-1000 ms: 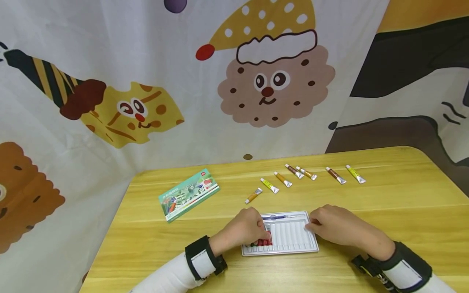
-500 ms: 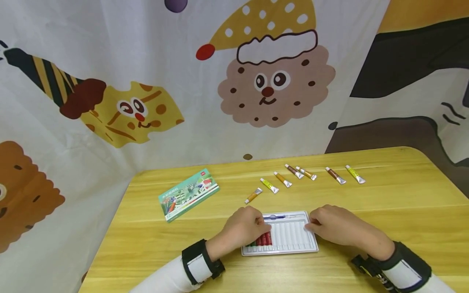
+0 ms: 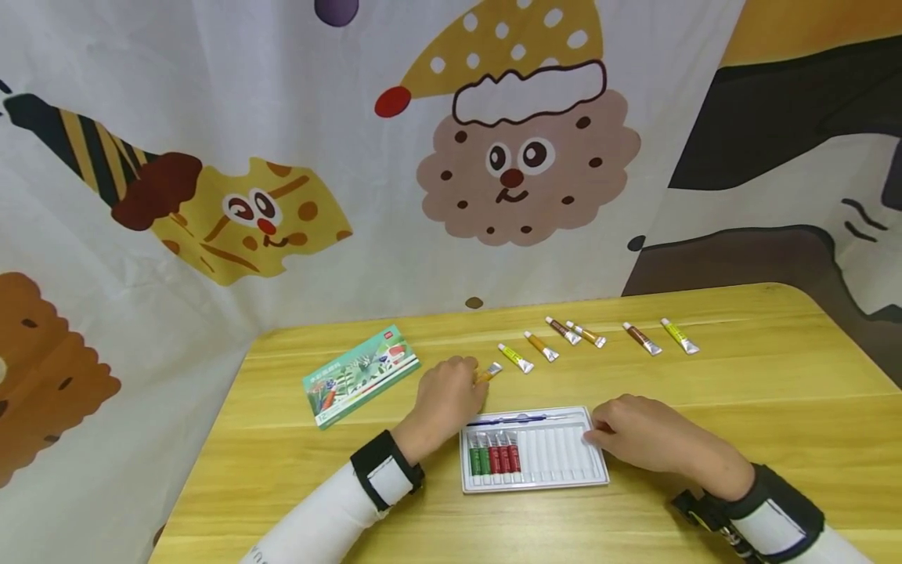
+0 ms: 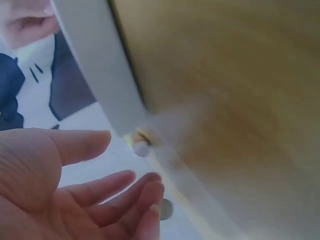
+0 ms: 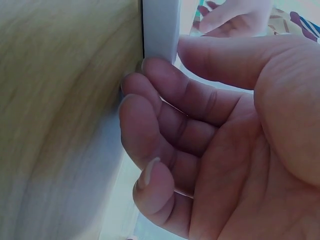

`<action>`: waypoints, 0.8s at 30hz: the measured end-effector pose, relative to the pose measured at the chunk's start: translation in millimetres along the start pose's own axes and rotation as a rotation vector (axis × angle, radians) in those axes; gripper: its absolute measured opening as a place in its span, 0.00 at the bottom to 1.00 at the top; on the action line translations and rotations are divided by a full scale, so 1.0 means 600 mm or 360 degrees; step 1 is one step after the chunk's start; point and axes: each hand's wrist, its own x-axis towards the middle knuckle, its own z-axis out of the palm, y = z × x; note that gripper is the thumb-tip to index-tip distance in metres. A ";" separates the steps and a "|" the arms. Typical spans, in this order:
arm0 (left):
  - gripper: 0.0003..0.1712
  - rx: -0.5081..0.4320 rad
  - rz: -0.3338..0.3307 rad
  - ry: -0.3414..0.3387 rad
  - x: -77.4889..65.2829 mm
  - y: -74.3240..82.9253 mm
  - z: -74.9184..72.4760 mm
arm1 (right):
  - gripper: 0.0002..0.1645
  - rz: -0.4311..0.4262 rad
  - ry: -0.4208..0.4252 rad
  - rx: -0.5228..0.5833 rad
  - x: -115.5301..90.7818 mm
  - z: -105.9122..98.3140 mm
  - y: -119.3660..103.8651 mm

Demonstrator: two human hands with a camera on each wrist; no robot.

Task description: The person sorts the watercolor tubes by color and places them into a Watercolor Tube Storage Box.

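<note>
My left hand (image 3: 447, 399) reaches over the table at the ochre paint tube (image 3: 491, 371), partly covering it. In the left wrist view thumb and fingers stand apart, with the tube's white cap (image 4: 141, 148) just beyond the gap. My right hand (image 3: 644, 432) pinches the right edge of the white plastic tray (image 3: 557, 483), the thumb (image 5: 210, 57) on one side and the fingertips on the other. Green paint tubes (image 3: 481, 460) and red paint tubes (image 3: 503, 459) fill the tray's left slots; the right slots are bare. A blue paintbrush (image 3: 507, 421) lies in its top groove.
Behind the tray lie more loose paint tubes: yellow-green (image 3: 515, 358), ochre (image 3: 541, 345), brown (image 3: 563, 330), another ochre one, then brown (image 3: 642, 338) and yellow-green (image 3: 680, 335) farther right. A green paint box (image 3: 362, 376) lies at the left. A cartoon-printed curtain (image 3: 395, 258) hangs behind the table.
My left hand has left the tray's red tubes and moved up and away to the nearest ochre tube. The tubes it covered now show. The right hand stays at the tray's edge.
</note>
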 end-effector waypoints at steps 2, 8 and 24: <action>0.10 -0.0024 -0.0049 -0.0051 0.007 -0.004 0.002 | 0.17 0.0002 -0.0002 0.0002 0.000 0.000 -0.001; 0.17 -0.0116 -0.0143 -0.0181 0.021 -0.009 0.003 | 0.18 -0.0037 0.0034 -0.0012 0.001 0.000 -0.001; 0.12 -0.0469 -0.0153 -0.0117 0.010 -0.005 -0.031 | 0.13 -0.0055 0.0307 -0.0106 -0.006 -0.023 -0.016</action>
